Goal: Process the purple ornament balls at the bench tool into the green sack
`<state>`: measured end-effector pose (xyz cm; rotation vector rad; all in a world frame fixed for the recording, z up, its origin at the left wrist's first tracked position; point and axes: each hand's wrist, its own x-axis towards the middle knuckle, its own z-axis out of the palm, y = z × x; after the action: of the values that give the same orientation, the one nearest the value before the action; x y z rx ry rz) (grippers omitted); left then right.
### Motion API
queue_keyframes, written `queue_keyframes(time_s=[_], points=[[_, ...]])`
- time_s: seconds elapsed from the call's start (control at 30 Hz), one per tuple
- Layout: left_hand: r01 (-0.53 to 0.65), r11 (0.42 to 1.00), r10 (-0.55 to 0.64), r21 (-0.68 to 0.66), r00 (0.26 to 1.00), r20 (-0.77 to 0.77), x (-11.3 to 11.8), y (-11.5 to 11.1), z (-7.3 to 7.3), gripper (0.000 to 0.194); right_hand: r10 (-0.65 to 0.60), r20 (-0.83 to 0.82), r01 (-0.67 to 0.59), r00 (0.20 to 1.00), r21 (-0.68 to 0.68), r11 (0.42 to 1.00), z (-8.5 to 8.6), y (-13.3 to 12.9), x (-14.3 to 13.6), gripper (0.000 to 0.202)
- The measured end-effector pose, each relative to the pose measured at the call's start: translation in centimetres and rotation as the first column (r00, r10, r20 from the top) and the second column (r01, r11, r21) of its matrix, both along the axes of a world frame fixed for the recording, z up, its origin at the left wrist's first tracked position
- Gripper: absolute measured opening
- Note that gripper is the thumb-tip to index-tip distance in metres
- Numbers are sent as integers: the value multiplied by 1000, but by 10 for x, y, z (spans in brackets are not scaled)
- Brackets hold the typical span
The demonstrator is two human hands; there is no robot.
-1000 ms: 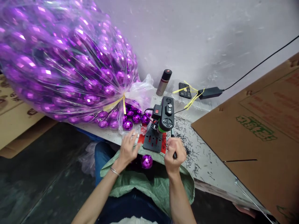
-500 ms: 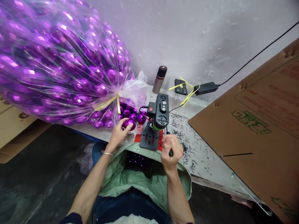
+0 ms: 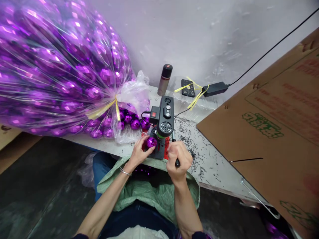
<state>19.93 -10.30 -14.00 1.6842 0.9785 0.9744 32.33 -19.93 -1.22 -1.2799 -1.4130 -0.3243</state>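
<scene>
Between the thumb and fingers of my left hand (image 3: 140, 153) is a shiny purple ball (image 3: 151, 142), held over the base plate of a small black bench machine (image 3: 165, 116). My right hand (image 3: 179, 160) is wrapped round the black handle (image 3: 177, 163) of a lever at the machine's right side. Several more purple balls (image 3: 135, 124) lie loose on clear plastic just left of the machine. A green woven sack (image 3: 149, 196) gapes open at my lap below the table edge, with purple balls partly visible inside.
A big clear bag of purple balls (image 3: 62, 73), tied with yellow ribbon, fills the left. Behind the machine stand a spray can (image 3: 164, 79), a dark phone-like object (image 3: 187, 88) and a black power adapter (image 3: 215, 89). Black bits litter the table (image 3: 211, 166). A cardboard box (image 3: 269, 132) leans at right.
My left hand has carried the purple ball rightward from the loose balls to the machine's base plate. My right hand stays on the lever handle. The whole view has shifted slightly.
</scene>
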Motion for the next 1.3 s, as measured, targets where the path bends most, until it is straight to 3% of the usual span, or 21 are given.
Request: queue_keyframes(time_s=[0.1,0.2,0.33,0.5,0.73,0.83,1.17,1.3], points=[[17,989,11,148,982,-188,3,0,-6,52,-1,2,1,1000,-3,1000,-1,-1,0,25],[68,969,-2,239,964,-266,7,3,-9,50,-4,2,4,1000,1,1000,-2,-1,0,24],[137,929,-27,344,951,-307,14,5,-12,50,-6,20,6,1000,1,1000,-1,-1,0,25],[95,910,21,404,962,-274,20,3,-19,51,-1,32,1,999,-5,1000,-7,-3,1,23],[99,929,-5,357,967,-254,19,1,-17,52,-17,99,5,995,128,992,-51,4,2,29],[113,938,-32,328,970,-242,19,2,-16,54,-47,58,36,997,179,983,-61,9,0,32],[98,951,-43,294,981,-189,23,2,-16,56,-72,117,51,991,173,984,-75,10,1,32],[111,952,-56,287,980,-192,24,5,-13,56,-49,81,34,995,182,983,-57,7,0,32]])
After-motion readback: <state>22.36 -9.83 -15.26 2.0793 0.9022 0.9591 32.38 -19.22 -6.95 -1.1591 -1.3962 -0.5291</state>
